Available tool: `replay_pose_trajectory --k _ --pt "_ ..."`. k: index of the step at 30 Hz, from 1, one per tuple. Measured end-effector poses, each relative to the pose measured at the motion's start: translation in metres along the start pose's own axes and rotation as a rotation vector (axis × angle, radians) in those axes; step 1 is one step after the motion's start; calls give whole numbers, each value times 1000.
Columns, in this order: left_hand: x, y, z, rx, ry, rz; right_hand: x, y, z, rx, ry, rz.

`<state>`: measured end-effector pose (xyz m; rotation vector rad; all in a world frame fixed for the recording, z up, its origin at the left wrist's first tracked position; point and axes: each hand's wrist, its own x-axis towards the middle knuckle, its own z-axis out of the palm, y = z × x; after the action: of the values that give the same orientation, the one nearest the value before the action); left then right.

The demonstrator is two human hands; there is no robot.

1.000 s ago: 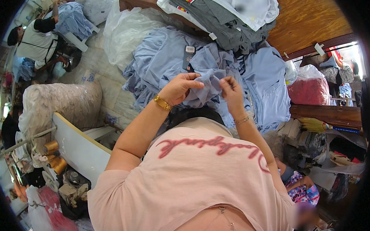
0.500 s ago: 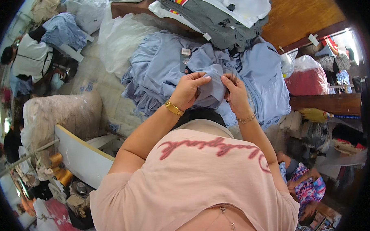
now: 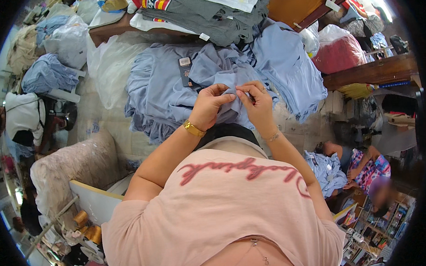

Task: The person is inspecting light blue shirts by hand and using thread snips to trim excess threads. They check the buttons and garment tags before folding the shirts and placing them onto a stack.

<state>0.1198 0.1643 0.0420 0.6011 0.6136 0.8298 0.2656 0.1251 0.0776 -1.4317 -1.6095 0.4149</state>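
Observation:
My left hand (image 3: 206, 108) has its thumb and fingers pinched on the edge of a light blue garment (image 3: 223, 79). Close beside it, my right hand (image 3: 258, 109) pinches the same cloth, so the fingertips of both hands nearly meet. The garment lies over a heap of matching blue garments (image 3: 150, 83) in front of me. A dark hang tag (image 3: 186, 73) rests on the heap, just beyond my left hand. My fingers hide the exact bit of cloth between them.
Grey and white folded garments (image 3: 209, 21) are stacked behind the heap; more blue cloth (image 3: 288, 64) hangs at its right. Clear plastic sheeting (image 3: 110, 66) lies left. A wrapped roll (image 3: 76, 168) stands near left. One person (image 3: 24, 116) sits far left, another (image 3: 371, 167) at right.
My hands have come closer together, with the cloth still pinched between their fingers. The view has turned, so the heap and stack appear further left.

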Motion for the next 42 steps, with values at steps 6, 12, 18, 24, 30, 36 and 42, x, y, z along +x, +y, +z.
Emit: replay_pose_trajectory --k 6,12,18,24,30,36,42 --pt "-2 -3 5 24 40 47 -9 4 5 -128 83 90" --pt "-4 1 2 -4 45 61 -21 22 -1 79 157 296" --pt "-6 9 -2 36 13 56 -14 -11 1 -19 42 123" --pt "-9 16 -4 127 -33 111 -9 -7 12 -165 137 6" --pt "-12 21 -9 156 -5 132 0 -7 5 -138 175 42" --pt "-10 27 -7 113 -55 97 0 -22 8 -64 40 -45" --pt "-8 22 -8 250 -66 159 3 -18 13 -176 36 -99"
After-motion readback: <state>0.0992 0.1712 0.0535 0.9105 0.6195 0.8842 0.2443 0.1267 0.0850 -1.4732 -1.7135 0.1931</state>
